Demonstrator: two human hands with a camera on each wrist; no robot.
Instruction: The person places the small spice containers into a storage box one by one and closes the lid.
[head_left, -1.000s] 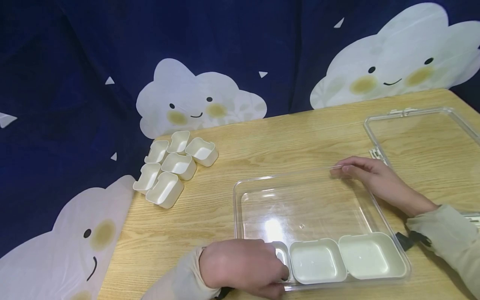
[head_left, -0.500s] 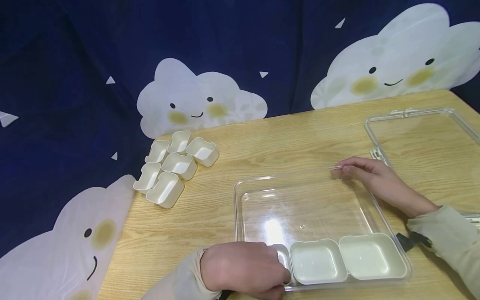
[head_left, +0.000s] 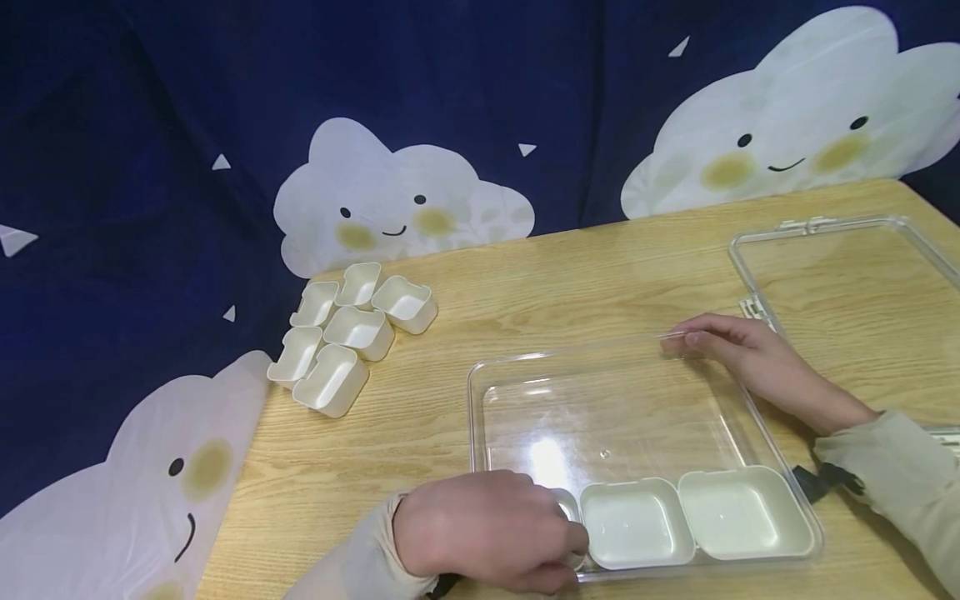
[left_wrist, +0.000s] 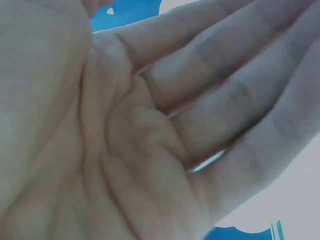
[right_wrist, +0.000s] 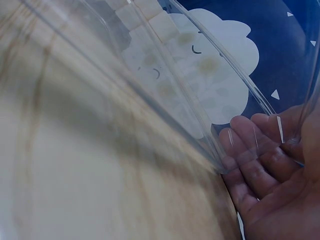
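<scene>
A clear plastic box (head_left: 600, 417) lies on the table before me. Two cream bins (head_left: 637, 525) sit side by side along its near wall, at the right. Left of them is a narrower cream bin (head_left: 567, 505), mostly covered by my left hand (head_left: 487, 525). The left thumb and index finger bend down at that bin's near end; their tips are hidden. In the left wrist view the palm and other long fingers (left_wrist: 200, 55) fill the picture. My right hand (head_left: 738, 354) holds the box's far right corner, its fingers (right_wrist: 255, 160) against the clear wall.
Several cream bins (head_left: 358, 331) stand grouped at the table's far left. A clear lid (head_left: 862, 223) with white clips lies to the right, partly behind my right arm. A dark blue cloud-print cloth (head_left: 450, 67) hangs along the table's back and left edges.
My left hand has shifted slightly right at the narrow bin, and its wrist has risen a little. The right hand and the box stay where they were.
</scene>
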